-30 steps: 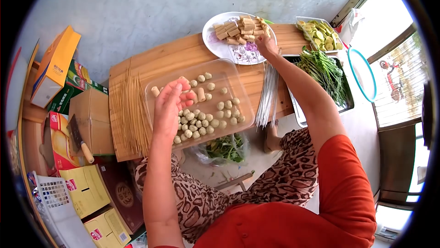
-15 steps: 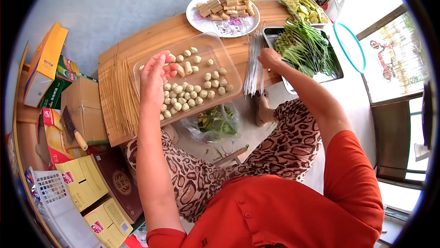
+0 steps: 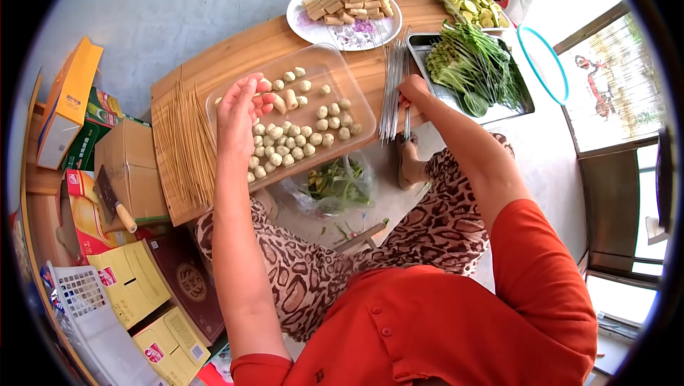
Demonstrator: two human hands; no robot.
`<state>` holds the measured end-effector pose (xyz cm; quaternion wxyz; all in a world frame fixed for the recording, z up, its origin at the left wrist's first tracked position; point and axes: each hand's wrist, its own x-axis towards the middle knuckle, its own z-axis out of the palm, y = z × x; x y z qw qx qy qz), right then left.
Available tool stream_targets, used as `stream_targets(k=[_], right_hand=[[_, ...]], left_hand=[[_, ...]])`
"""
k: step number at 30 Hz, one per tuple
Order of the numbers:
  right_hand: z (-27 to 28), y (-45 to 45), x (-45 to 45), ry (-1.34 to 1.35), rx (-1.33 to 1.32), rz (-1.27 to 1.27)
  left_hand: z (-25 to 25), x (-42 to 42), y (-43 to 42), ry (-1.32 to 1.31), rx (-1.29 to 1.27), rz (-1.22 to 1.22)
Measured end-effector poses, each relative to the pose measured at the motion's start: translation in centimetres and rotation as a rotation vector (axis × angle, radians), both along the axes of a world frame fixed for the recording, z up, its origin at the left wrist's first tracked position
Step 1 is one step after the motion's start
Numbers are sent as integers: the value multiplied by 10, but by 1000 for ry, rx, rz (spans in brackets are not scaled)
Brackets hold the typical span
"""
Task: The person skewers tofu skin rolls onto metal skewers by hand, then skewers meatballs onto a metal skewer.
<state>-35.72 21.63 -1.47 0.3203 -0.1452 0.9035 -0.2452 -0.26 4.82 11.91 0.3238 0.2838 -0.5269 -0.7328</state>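
My left hand (image 3: 241, 109) hovers over the left part of a clear plastic tray (image 3: 360, 104), its fingers curled with gaps between them and nothing visible in them. Many pale green balls (image 3: 288, 145) and a few tan rolls (image 3: 291, 99) lie in this tray. My right hand (image 3: 414, 91) is closed at the right side of a bundle of metal skewers (image 3: 392, 90), its fingers pinched round one or more metal skewers. Just right of that hand is a metal tray (image 3: 529, 106) with leafy greens (image 3: 474, 65).
A white plate (image 3: 299, 26) of stacked tan rolls stands at the back, a container of sliced vegetables (image 3: 474, 7) at the back right. Thin wooden sticks (image 3: 187, 147) lie at the table's left end. Boxes and a knife (image 3: 117, 201) are further left; a plastic bag (image 3: 335, 186) is below.
My right hand has moved from the plate of rolls down to the metal skewers and closed there. My left hand stays above the tray. The whole view has shifted.
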Motion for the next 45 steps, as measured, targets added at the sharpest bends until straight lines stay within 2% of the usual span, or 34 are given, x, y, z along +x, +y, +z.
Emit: stream_targets(k=[6, 13, 18, 22, 27, 31, 35, 36, 39, 40, 42, 43, 44, 45], right_hand=[[6, 12, 3, -27, -232, 18], [9, 18, -1, -93, -266, 56], [19, 21, 4, -28, -258, 51], [44, 15, 9, -161, -391, -13], [86, 3, 39, -544, -736, -125], [97, 6, 72, -652, -909, -70], [97, 0, 92, -753, -891, -90], [104, -3, 98, -747, -918, -21], [125, -8, 115, -711, -947, 93], [127, -9, 117, -712, -944, 131], [128, -9, 121, -724, -942, 156], [127, -9, 122, -730, -939, 182], [127, -9, 123, -732, -938, 181], [127, -8, 124, -736, -922, 204]], left_hand=[[-1, -1, 1, -32, -5, 8], [-12, 1, -1, -47, -3, -8], [-19, -2, 3, -120, 4, 14], [-28, -2, -1, -181, -1, 57], [-42, -5, -9, -232, -50, 95], [-62, -10, -11, -377, -210, 121], [-74, -13, -12, -576, -342, 92], [-77, -14, -14, -584, -347, 90], [-87, -24, -27, -750, -570, -16], [-91, -31, -30, -755, -570, -17], [-99, -49, -33, -813, -783, -37], [-86, -59, -24, -924, -784, -100], [-87, -67, -18, -926, -783, -101], [-91, -74, -15, -1021, -913, -111]])
